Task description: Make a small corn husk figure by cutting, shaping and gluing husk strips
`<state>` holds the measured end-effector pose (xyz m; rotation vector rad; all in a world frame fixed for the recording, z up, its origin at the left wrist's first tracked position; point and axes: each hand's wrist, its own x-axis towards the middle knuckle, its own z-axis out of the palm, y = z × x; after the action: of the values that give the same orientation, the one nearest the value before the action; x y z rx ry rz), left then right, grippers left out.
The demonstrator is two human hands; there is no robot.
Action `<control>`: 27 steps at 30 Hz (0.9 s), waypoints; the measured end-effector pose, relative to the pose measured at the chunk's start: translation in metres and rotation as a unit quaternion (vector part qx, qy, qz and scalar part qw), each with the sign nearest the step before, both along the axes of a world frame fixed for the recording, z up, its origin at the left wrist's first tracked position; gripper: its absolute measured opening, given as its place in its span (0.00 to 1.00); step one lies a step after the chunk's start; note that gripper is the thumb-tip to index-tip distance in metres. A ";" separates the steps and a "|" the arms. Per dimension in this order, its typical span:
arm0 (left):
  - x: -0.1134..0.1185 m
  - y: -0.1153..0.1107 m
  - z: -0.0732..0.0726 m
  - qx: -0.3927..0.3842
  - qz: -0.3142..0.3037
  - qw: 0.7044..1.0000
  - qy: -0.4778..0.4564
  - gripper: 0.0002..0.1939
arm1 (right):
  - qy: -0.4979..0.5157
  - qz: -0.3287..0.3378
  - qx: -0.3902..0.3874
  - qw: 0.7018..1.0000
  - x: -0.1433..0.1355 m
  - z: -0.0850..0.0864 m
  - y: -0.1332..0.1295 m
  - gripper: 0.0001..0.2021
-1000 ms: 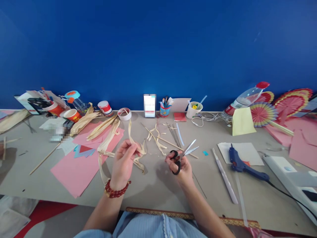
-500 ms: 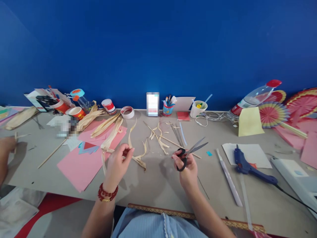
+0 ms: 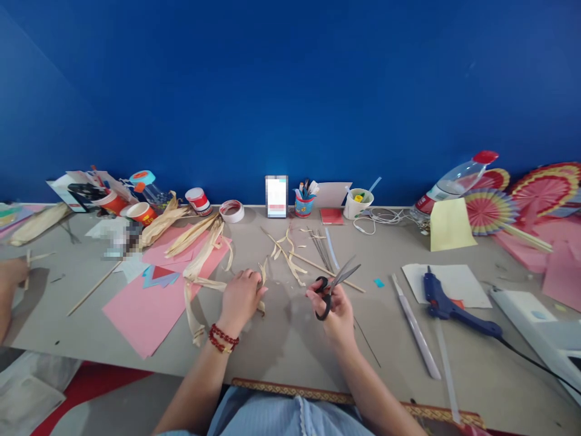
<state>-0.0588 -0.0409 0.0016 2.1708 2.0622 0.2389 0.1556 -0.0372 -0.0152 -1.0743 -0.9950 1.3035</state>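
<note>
Right fingers [image 3: 315,293] — gripping scissors [image 3: 334,283], blades [image 3: 349,273] beyond

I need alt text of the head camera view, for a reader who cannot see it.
A right hand holds black-handled scissors with open blades above a grey table; the left hand is at dried husks. Pink paper lies left, a blue glue gun right, before a blue wall.

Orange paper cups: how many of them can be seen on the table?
2: the left cup and the right cup, side by side at the back left of the table. More may be hidden.
</note>
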 end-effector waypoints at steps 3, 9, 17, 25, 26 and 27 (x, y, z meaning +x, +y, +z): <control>0.003 0.003 -0.002 0.000 0.001 1.000 -0.013 0.04 | 0.002 0.004 0.000 1.000 0.000 0.003 -0.001 0.10; -0.007 0.001 0.006 0.052 0.055 0.966 -0.247 0.09 | 0.000 0.027 -0.013 1.000 -0.001 0.004 -0.001 0.11; 0.020 0.001 0.030 -0.022 0.117 0.648 -0.752 0.10 | 0.036 0.132 0.019 0.990 -0.006 -0.002 -0.001 0.12; 0.049 0.002 0.029 -0.130 0.087 0.526 -0.836 0.09 | 0.101 0.110 0.004 0.989 -0.010 -0.006 0.000 0.13; 0.050 0.002 0.027 -0.127 0.090 0.526 -0.836 0.09 | 0.106 0.103 -0.001 0.989 -0.010 -0.006 0.000 0.13; 0.051 0.002 0.026 -0.124 0.093 0.528 -0.835 0.09 | 0.109 0.096 -0.004 0.989 -0.009 -0.006 -0.001 0.13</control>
<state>-0.0082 -0.0389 0.0274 0.5417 0.8508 1.2651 0.1461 -0.0379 -0.0213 -0.8361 -0.9444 1.5459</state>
